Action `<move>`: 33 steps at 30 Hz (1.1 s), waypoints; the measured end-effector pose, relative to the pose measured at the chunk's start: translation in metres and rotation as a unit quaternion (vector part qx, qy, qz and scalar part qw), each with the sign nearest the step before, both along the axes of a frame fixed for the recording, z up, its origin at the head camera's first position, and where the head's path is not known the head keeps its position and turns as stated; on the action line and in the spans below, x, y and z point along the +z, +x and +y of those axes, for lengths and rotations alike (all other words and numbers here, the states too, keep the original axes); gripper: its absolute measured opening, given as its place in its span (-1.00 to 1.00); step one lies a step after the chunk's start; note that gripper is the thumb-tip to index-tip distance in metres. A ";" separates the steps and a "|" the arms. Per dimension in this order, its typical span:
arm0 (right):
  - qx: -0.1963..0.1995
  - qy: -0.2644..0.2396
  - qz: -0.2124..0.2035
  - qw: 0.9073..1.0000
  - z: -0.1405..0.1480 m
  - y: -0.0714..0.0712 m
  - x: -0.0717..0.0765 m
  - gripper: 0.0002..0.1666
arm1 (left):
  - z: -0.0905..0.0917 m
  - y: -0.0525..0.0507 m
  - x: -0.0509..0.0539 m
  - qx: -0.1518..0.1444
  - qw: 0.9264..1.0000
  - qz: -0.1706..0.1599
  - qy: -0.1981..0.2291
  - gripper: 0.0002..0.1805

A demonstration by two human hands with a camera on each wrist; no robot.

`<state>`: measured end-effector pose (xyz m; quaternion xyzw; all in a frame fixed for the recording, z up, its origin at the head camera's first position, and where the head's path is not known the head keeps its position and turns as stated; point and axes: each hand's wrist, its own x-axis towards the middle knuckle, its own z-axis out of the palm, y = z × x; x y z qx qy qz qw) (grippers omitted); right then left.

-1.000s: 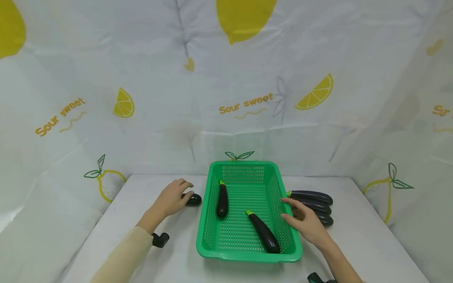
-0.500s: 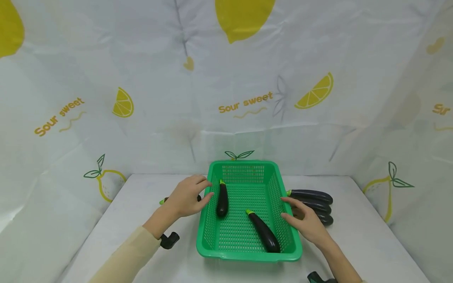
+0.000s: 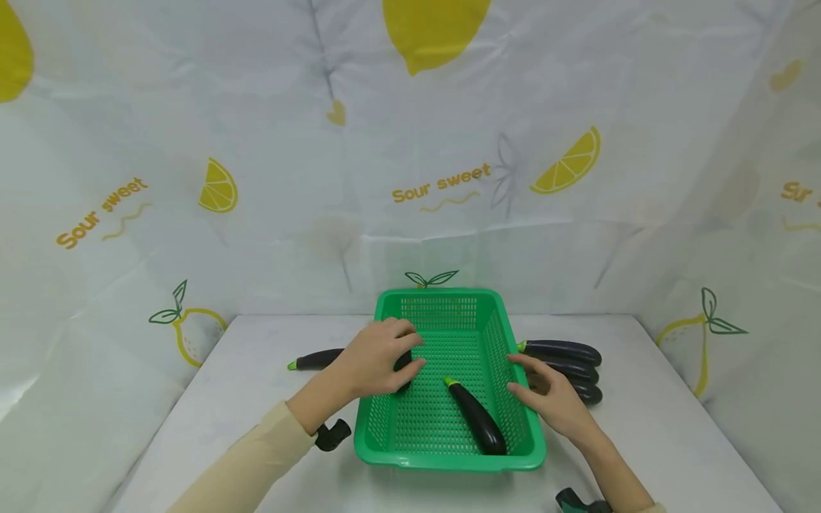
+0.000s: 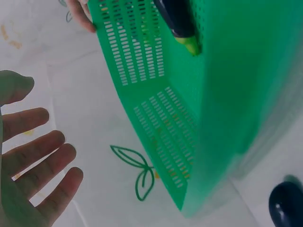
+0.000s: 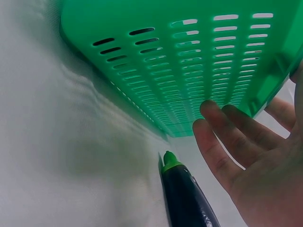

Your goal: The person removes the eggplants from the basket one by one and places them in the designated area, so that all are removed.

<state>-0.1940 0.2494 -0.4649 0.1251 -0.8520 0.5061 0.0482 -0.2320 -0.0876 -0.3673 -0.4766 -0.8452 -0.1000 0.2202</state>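
Note:
A green plastic basket (image 3: 449, 463) stands in the middle of the table. Over its left side hovers my left hand (image 3: 378, 360), its fingers spread and loosely bent in the left wrist view, holding nothing. Beneath that hand lies an eggplant (image 3: 403, 362), mostly hidden. A second eggplant (image 3: 477, 420) rests slantwise in the basket, green stem pointing away. My right hand (image 3: 554, 399) holds the basket's right rim, thumb and a finger over the edge; in the right wrist view, other fingers (image 5: 229, 135) lie against the outer wall.
One eggplant (image 3: 317, 360) lies on the table left of the basket, partly behind my left forearm. Several more eggplants (image 3: 564, 350) lie side by side beyond the right rim. A white lemon-printed cloth (image 3: 288, 249) hangs behind the table.
My left hand has moved right, away from the eggplant on the table, across the left rim and over the eggplant in the basket. My right hand has stayed at the rim.

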 end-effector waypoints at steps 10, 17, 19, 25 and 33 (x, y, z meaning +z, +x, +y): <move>0.003 -0.012 -0.004 1.000 0.001 0.001 0.002 -0.36 | 0.029 0.005 0.009 -0.009 0.995 0.001 -0.098 -0.71; 0.003 -0.012 -0.007 1.000 0.001 0.000 0.002 -0.35 | 0.050 0.001 0.007 -0.023 0.989 0.005 -0.144 -0.69; 0.005 -0.015 -0.011 1.000 0.001 0.000 0.003 -0.36 | 0.056 0.000 0.004 -0.022 0.987 -0.004 -0.161 -0.67; 0.010 -0.018 -0.014 1.000 0.000 0.000 0.002 -0.37 | 0.069 -0.005 -0.007 -0.010 0.979 -0.036 -0.199 -0.58; 0.004 -0.020 -0.019 1.000 -0.001 0.002 0.001 -0.37 | 0.081 -0.009 -0.022 -0.004 0.965 -0.051 -0.257 -0.54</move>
